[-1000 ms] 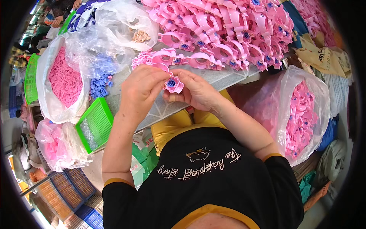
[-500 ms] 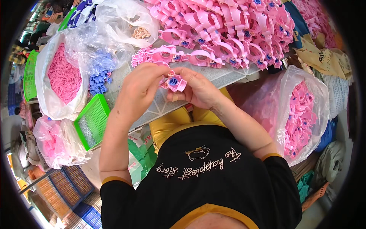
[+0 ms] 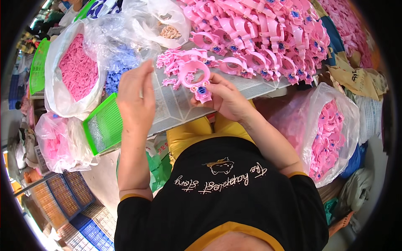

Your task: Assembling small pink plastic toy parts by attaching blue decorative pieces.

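My right hand (image 3: 228, 97) grips a pink plastic ring-shaped part (image 3: 202, 90) by its lower end, where a dark blue piece and small round yellowish bits show. The ring stands out past the fingertips, over the table. My left hand (image 3: 136, 96) is apart from it, raised near the green tray, fingers stretched upward, with nothing visible in it. Small pink pieces (image 3: 169, 62) lie on the table just beyond the ring. Behind the right hand is a large heap of similar pink ring parts with blue pieces (image 3: 259, 37).
On the left are a green tray (image 3: 109, 125) with small shiny bits, a white bag of pink pieces (image 3: 78, 69) and blue pieces (image 3: 115, 79). A clear bag (image 3: 172, 21) holds beige pieces. At right, another clear bag (image 3: 331, 138) holds pink parts beside the table edge.
My left hand has let go of the pink part and moved left, its fingers straightened. The part stays in my right hand, its ring now in full view. The whole view has shifted slightly.
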A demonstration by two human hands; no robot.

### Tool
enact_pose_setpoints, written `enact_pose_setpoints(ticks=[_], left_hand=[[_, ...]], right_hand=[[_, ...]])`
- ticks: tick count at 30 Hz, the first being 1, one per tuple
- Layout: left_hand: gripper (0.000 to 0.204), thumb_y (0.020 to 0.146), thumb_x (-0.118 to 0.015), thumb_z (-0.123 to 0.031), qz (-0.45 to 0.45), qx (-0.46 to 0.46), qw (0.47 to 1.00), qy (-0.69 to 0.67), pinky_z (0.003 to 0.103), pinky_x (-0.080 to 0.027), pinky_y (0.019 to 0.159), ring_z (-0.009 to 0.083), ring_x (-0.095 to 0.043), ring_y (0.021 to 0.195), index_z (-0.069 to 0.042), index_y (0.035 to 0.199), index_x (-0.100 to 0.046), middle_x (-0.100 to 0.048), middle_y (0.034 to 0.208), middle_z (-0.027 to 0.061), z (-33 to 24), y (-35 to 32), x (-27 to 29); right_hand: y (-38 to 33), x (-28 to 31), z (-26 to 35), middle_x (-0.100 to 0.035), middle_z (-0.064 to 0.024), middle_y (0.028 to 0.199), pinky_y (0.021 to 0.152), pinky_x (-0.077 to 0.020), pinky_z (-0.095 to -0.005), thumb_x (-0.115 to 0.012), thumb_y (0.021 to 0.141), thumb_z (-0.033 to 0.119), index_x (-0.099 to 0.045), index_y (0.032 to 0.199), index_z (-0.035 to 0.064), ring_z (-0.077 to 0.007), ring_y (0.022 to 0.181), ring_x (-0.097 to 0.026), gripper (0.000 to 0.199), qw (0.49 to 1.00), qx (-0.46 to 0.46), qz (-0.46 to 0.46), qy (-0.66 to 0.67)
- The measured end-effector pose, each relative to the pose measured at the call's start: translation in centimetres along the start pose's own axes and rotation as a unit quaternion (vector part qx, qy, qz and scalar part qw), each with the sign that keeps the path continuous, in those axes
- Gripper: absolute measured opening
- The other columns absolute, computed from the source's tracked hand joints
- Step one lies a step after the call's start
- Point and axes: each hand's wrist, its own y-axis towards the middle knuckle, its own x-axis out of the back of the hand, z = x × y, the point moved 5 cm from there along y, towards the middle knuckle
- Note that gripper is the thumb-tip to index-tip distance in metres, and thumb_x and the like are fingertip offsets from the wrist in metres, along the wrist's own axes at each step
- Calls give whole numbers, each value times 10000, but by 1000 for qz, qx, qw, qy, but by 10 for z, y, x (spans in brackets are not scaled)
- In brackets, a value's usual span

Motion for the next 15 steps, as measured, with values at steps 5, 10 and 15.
enact_pose_setpoints(ticks=[5,10,15], left_hand=[[247,891,-669,-9,72,70,993,64,430,-525,899,358,-664,1018,-35,1135,-704,-713,1078,161,28,-28,-6],[235,896,-691,-33,93,56,992,65,392,-538,854,322,-672,981,-39,1131,-703,-691,1048,146,45,-45,-33],[201,882,-714,-60,120,36,991,54,446,-505,883,363,-616,1022,-32,1080,-696,-653,1013,147,46,-39,-58]], right_hand=[[-20,-4,13,-639,-155,1285,977,-577,-458,-525,1027,70,-480,1403,63,-306,1075,-704,379,996,40,-55,-63],[-24,0,18,-657,-122,1211,936,-594,-417,-635,994,52,-497,1369,58,-244,1019,-707,399,988,32,-114,-103],[-22,-3,18,-658,-73,1180,907,-567,-324,-684,981,68,-518,1343,54,-172,1017,-689,399,975,55,-106,-188]])
